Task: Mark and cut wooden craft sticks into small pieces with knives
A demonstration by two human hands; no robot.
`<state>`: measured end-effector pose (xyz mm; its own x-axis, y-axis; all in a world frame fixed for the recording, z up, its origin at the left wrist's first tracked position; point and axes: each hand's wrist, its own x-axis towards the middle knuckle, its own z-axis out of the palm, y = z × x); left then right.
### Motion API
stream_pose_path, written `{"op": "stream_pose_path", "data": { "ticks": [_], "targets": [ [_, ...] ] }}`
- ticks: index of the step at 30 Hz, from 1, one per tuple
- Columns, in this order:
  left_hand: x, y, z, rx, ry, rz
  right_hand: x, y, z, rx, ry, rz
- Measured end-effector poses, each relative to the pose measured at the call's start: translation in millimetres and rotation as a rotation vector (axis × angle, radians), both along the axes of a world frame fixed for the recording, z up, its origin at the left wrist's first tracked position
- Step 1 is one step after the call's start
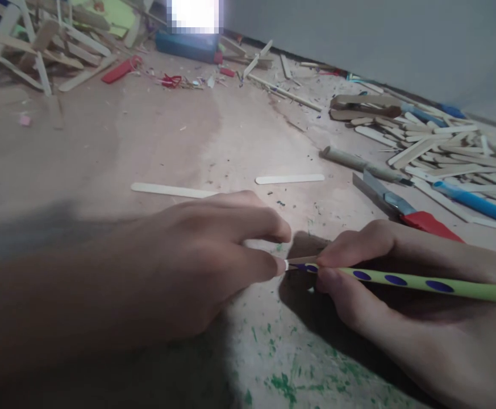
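My right hand (384, 284) is closed around a yellow-green pencil (413, 281) with purple oval spots. The pencil's point faces left and reaches the thumb tip of my left hand (213, 244). My left hand rests on the tabletop with its fingers bent and its thumb stretched towards the pencil point; whatever its fingertips press or hold is too small and hidden to name. Just beyond the left knuckles lies a craft stick (166, 188), its right end passing behind the hand. A shorter craft stick piece (290, 179) lies a little farther right.
Right of centre lie red-handled cutters (430, 224), a brown-handled tool (358, 163), a blue pen (478, 201) and a heap of craft sticks (444, 142). More sticks (38, 45) pile up at the far left. A blue box-like object (188, 46) stands by the wall (379, 45).
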<state>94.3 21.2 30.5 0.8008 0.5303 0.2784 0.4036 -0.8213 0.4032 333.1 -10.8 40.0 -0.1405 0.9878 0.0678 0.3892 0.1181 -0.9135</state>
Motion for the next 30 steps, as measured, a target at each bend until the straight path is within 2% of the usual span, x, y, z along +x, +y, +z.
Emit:
{"op": "stream_pose_path", "data": {
  "ticks": [13,25,30],
  "targets": [
    [0.5,2.5,-2.3,0.016,-0.043,-0.006,-0.3,0.7,-2.0,-0.018,0.07,0.015],
    [-0.9,-2.2,-2.1,0.002,-0.025,0.013,0.3,0.8,-1.3,0.049,-0.054,-0.001],
    [0.2,-3.0,-4.3,0.013,-0.041,0.021,-0.9,2.1,-1.4,0.049,-0.033,0.004]
  ]
}}
